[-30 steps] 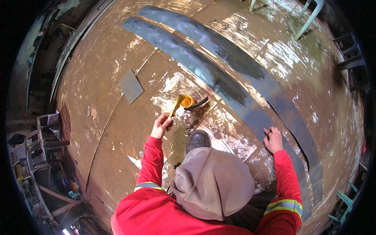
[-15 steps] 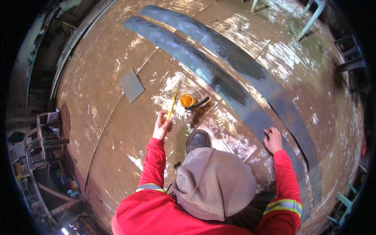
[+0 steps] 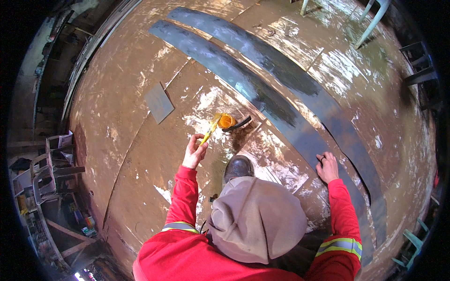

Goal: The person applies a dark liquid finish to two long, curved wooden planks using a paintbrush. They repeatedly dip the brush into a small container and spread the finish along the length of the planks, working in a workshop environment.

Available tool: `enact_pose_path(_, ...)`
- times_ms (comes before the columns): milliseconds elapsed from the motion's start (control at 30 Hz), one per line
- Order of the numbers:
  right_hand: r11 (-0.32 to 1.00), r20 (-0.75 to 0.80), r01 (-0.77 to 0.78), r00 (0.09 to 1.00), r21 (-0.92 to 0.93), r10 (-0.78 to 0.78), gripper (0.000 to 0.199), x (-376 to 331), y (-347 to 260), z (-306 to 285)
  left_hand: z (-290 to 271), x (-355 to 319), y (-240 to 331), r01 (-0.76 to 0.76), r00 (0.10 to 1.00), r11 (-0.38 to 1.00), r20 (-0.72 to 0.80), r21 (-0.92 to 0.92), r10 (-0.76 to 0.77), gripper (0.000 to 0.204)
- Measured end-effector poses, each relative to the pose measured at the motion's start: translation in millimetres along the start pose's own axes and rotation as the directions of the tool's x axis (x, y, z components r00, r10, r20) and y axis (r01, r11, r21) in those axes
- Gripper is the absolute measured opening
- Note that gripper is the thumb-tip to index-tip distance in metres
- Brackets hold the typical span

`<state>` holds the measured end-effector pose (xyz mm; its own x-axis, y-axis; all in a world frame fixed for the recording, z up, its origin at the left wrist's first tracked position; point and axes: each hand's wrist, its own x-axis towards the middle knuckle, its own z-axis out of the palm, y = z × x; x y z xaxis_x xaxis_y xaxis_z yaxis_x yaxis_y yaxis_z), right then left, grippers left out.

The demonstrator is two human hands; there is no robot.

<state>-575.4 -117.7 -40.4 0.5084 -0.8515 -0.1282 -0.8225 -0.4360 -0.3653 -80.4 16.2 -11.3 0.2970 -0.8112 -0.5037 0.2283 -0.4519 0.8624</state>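
At far left, stacked grey chairs (image 3: 47, 161) are seen beside the edge of the brown, white-streaked floor (image 3: 117, 154). A flat grey square plate (image 3: 159, 102) lies on that floor, well apart from the hands. The left hand (image 3: 194, 152) is raised in a red sleeve, fingers curled closed around the handle of a yellow brush (image 3: 209, 131). The brush's long axis runs diagonally, from the fist at lower left up to the right; its head end points toward the small orange container (image 3: 227, 121) and sits just beside it, whether touching cannot be told. A dark curved handle (image 3: 238, 124) is seen at the container's right side. A dark boot (image 3: 238, 167) is planted below the container, above the grey hood (image 3: 255, 218). Two long dark grey strips (image 3: 262, 96) run side by side, diagonally from upper left to lower right. The right hand (image 3: 327, 167) is laid flat, fingers spread open, on the nearer strip; nothing is gripped. Pale green chair legs (image 3: 370, 21) are seen at upper right.
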Motion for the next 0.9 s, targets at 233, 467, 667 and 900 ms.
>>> enact_pose_path(233,1.000,-0.016,0.014,1.000,-0.003,-0.014,0.028,1.5,-0.1,3.8,2.1,-2.0,-2.2,-0.032,0.999,0.997,-0.012,-0.073,0.031,0.020)
enact_pose_path(467,0.999,-0.051,0.030,0.998,0.029,-0.029,0.026,5.2,-0.1,8.2,-5.2,-3.4,-9.9,0.033,0.992,0.995,-0.120,-0.094,-0.044,0.024)
enact_pose_path(667,0.989,-0.296,-0.148,0.944,0.014,0.146,0.027,22.9,34.3,-15.3,31.1,4.0,67.5,-0.199,0.979,0.932,0.011,0.303,0.205,0.017)
enact_pose_path(900,0.833,-0.147,-0.554,0.823,0.002,0.548,0.055,5.4,112.3,-47.4,257.2,112.0,117.2,-0.724,0.689,0.327,0.650,0.607,0.320,0.022)
